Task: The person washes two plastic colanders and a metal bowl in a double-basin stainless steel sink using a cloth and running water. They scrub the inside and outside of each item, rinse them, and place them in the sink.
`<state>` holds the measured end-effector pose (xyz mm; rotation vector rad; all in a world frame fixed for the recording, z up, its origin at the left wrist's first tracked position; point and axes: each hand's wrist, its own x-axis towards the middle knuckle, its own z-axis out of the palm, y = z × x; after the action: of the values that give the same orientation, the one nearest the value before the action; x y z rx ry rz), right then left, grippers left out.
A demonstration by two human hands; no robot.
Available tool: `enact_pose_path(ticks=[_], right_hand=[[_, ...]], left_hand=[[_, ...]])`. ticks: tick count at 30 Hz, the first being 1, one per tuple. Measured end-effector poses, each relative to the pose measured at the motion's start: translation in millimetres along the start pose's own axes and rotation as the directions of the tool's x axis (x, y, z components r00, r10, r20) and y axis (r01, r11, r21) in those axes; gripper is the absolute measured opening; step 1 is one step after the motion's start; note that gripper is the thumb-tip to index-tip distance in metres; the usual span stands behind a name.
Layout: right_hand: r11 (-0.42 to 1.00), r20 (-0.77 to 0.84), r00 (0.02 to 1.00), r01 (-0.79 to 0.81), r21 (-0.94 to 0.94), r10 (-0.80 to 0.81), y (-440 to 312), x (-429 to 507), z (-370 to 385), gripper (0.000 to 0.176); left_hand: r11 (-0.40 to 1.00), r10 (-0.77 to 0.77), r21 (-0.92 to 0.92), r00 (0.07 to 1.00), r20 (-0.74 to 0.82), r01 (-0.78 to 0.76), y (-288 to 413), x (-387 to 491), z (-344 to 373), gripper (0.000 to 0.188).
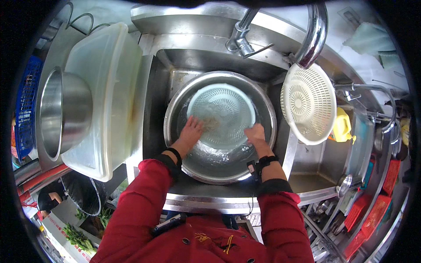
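Note:
A pale blue plastic colander [227, 102] sits in water inside a wide stainless steel basin [220, 174], which stands in a metal sink [276, 79]. My right hand [255, 133] grips the colander's right rim, its fingers curled over the edge. My left hand [191, 129] is at the colander's left side, fingers spread, the tips at the water. Beside those fingertips a small brownish clump [211, 123] shows in the colander; ripples blur it, and I cannot tell what it is.
Above the sink stands a lever faucet [243, 41]. A cream colander [307, 105] leans at the right divider near a thick spout [312, 36]; a yellow jug [342, 125] is behind it. On the left are a large translucent tub [121, 95] and a steel bowl [72, 111].

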<state>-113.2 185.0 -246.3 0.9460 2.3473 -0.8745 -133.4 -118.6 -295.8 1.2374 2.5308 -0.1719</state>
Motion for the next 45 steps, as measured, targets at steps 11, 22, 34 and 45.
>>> enact_pose_path(ticks=[11,22,34,45], right_hand=[[0.278,0.183,0.931,-0.276,0.92,0.316,25,-46,122,0.051],[0.971,0.095,0.99,-0.119,0.209,0.101,19,9,-2,0.031],[0.946,-0.136,0.941,0.32,0.055,-0.311,-24,-34,-13,0.062],[0.64,-0.263,0.59,0.745,-0.189,-0.764,-47,-62,15,0.058]], left_hand=[[0.932,-0.071,-0.345,0.99,0.122,0.109,71,15,-10,0.062],[0.998,-0.034,0.044,0.999,-0.032,0.035,-12,7,-17,0.04],[0.475,-0.655,-0.877,0.636,-0.409,-0.075,18,32,-132,0.049],[0.931,-0.303,-0.357,0.707,-0.639,0.075,24,49,-163,0.02]])
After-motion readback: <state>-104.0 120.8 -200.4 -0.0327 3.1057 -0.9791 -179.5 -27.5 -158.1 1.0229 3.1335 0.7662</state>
